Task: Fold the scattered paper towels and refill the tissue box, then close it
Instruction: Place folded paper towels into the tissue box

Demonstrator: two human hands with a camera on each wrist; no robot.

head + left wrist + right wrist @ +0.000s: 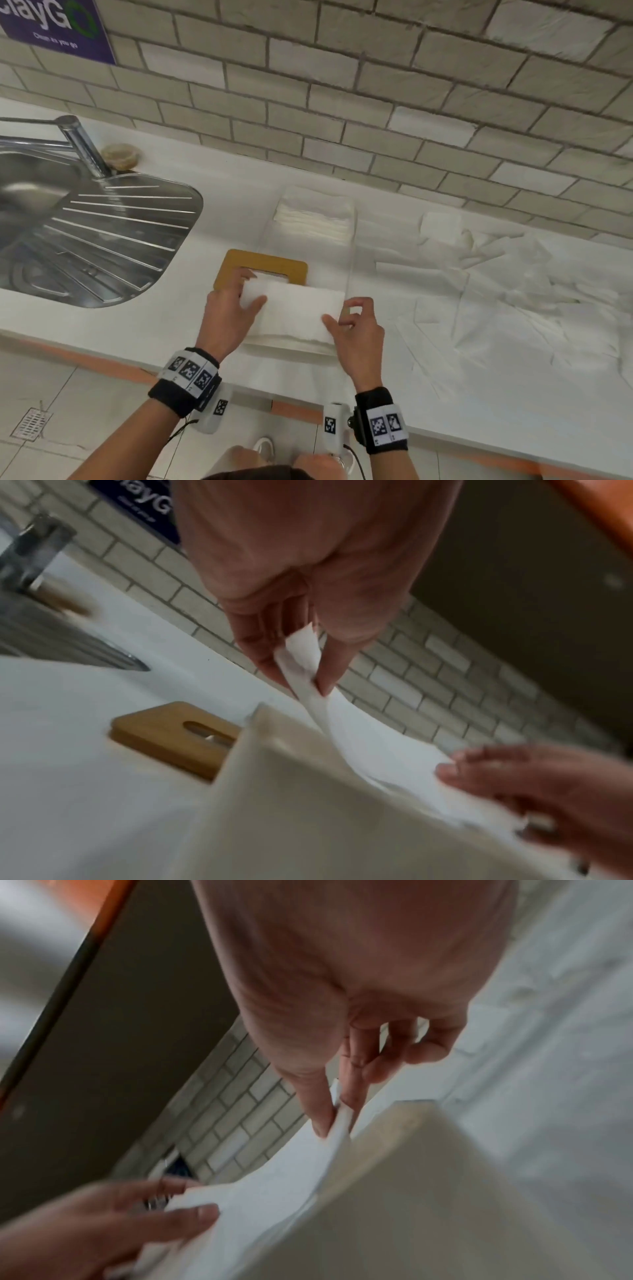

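Note:
A folded white paper towel (294,308) hangs level over the open top of the cream tissue box (308,818), whose near wall (291,346) shows under it. My left hand (251,287) pinches the towel's left end between thumb and fingers (329,669). My right hand (339,313) pinches the right end (337,1118). The wooden lid (260,270) with its slot lies flat on the counter, behind and left of the box and partly covered by the towel. A stack of folded towels (315,216) sits further back. Unfolded towels (496,291) lie scattered to the right.
A steel sink with a ribbed drainer (85,222) and a tap (82,144) fills the left, with a round scrubber (120,156) behind it. The brick-tiled wall (342,102) runs close behind the white counter. The counter's front edge (102,356) is just below my wrists.

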